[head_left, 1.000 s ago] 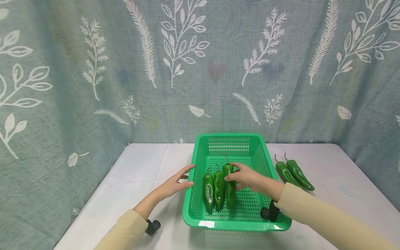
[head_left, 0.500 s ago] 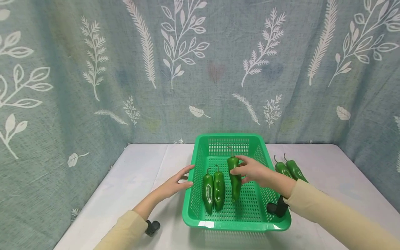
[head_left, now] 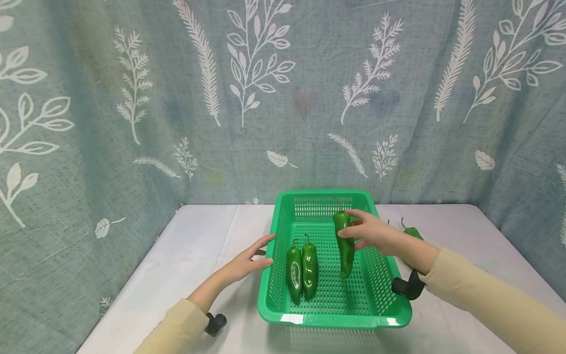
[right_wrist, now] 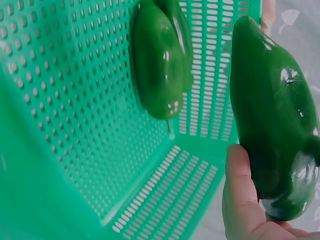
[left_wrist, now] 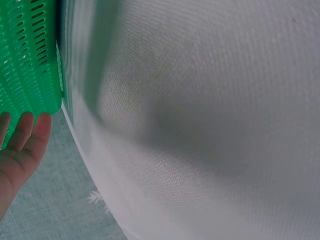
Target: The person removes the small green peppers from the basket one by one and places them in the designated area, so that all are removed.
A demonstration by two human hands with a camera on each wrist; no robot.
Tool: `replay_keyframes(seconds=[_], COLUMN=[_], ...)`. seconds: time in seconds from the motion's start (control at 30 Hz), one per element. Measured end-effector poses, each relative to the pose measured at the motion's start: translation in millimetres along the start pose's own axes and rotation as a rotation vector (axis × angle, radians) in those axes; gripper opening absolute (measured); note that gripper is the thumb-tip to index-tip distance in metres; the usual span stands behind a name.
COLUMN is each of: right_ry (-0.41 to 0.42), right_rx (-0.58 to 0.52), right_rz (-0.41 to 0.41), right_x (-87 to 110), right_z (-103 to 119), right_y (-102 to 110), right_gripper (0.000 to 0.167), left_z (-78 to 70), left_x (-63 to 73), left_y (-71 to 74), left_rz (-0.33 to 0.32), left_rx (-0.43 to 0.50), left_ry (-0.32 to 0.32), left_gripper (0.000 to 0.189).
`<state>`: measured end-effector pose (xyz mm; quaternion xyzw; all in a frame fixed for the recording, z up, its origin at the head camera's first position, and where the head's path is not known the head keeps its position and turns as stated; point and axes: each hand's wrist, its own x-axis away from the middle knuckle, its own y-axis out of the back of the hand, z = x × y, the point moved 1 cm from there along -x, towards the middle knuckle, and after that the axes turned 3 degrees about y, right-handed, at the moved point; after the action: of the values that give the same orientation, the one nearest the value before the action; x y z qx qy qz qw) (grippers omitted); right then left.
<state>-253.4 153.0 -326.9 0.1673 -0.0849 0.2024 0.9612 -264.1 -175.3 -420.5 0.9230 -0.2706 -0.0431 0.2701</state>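
Observation:
My right hand [head_left: 370, 231] pinches a long green chili pepper [head_left: 344, 248] near its stem end, thumb on one side and fingers on the other. The pepper hangs nearly upright over the right half of a green perforated plastic basket [head_left: 270, 290]; in the right wrist view the glossy pepper [right_wrist: 272, 95] fills the right side. On the basket floor, toward the left wall, two more green peppers [head_left: 294, 274] lie side by side with stems pointing away. My left hand [head_left: 244, 261] has its fingers extended, fingertips right at the basket's left rim.
To the basket's right, partly hidden by my right forearm, green peppers [head_left: 413, 232] lie on the white-covered table [head_left: 203, 231]. Black wrist cameras [head_left: 215, 324] are strapped to both wrists. A grey-blue curtain [head_left: 305, 123] with white leaf prints stands behind and at the sides.
My right hand has lifted the pepper from beside the other two and carried it right and slightly away. The left hand and the basket stay where they were.

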Motion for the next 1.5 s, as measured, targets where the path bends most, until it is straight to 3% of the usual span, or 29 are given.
replay_keyframes(seconds=[0.37, 0.77, 1.5], right_ry=[0.007, 0.027, 0.003], right_rx=[0.07, 0.07, 0.082], right_rz=[0.0, -0.028, -0.114], right_x=[10.7, 22.9, 26.0], right_z=[8.1, 6.6, -18.9], right_y=[21.5, 51.5, 119.6], right_gripper=[0.084, 0.085, 0.088], left_z=[1.4, 2.3, 3.2], left_x=[-0.5, -0.6, -0.7], left_y=[0.4, 0.2, -0.2], left_rz=[-0.007, -0.016, -0.014], left_rx=[-0.007, -0.012, -0.011], left_ry=[-0.004, 0.006, -0.001], left_gripper=[0.064, 0.065, 0.065])
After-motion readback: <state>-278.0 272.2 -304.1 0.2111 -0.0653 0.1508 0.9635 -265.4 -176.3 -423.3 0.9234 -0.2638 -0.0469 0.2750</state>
